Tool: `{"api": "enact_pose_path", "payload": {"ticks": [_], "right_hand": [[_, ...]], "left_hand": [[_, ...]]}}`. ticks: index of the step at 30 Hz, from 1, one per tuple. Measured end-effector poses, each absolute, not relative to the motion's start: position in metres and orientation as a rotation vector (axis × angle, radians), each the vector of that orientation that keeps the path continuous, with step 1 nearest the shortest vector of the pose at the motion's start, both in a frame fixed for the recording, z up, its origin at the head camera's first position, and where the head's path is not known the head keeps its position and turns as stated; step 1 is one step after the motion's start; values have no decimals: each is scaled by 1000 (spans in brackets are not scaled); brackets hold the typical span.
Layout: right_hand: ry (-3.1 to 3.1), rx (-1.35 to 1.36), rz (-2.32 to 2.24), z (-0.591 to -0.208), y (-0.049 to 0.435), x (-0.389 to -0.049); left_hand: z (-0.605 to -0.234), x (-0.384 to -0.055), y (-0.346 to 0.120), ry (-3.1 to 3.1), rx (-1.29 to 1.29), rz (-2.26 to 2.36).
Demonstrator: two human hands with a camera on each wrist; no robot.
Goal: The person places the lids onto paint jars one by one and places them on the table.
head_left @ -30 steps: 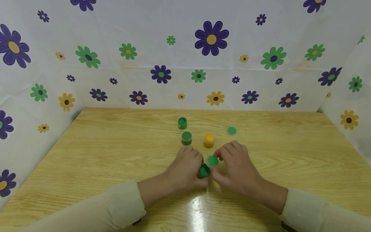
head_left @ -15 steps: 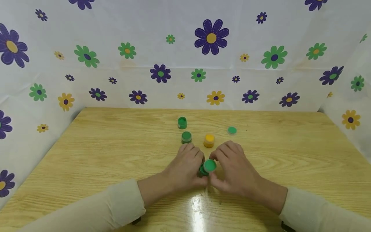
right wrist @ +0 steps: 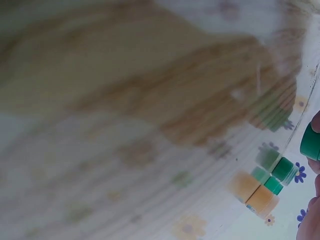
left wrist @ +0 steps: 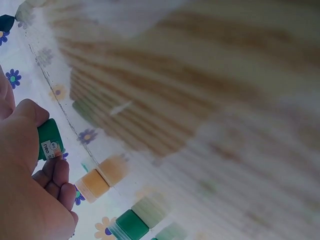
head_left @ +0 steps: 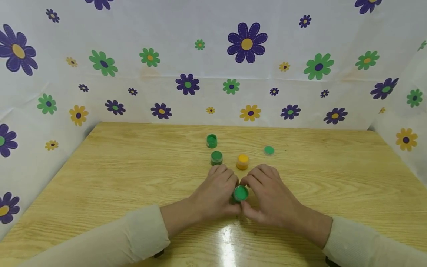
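My left hand grips a small green paint jar, thumb and fingers around its sides; a white label faces the left wrist view. A round green lid lies over the jar's mouth, hiding the paint inside. With thumb and forefinger at the lid's right edge, my right hand pinches it. Both hands are close together near the middle of the table. At the right margin of the right wrist view, the fingers and the green jar are partly cut off.
Beyond the hands stand a yellow paint jar, a darker green jar with a lid, and an uncapped green jar farther back. A loose green lid lies to their right. A flowered cloth hangs behind the wooden table.
The lid has moved left and down from beside the jar's mouth to over it, carried by the right hand. The left hand has kept its grip on the jar.
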State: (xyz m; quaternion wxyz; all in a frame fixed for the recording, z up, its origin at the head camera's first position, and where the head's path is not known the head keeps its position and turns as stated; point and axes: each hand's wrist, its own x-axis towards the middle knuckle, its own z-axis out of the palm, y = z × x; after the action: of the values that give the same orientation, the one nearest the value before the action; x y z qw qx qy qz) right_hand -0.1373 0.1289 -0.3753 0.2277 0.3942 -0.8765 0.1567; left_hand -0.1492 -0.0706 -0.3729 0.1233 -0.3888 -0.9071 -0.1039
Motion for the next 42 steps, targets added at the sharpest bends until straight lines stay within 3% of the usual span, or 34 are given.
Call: {"api": "enact_pose_path", "payload": {"ticks": [42], "right_hand": [[-2439, 1079, 385, -374, 130, -136]], "left_hand": [[-372, -150, -72, -2592, -1146, -218]]}}
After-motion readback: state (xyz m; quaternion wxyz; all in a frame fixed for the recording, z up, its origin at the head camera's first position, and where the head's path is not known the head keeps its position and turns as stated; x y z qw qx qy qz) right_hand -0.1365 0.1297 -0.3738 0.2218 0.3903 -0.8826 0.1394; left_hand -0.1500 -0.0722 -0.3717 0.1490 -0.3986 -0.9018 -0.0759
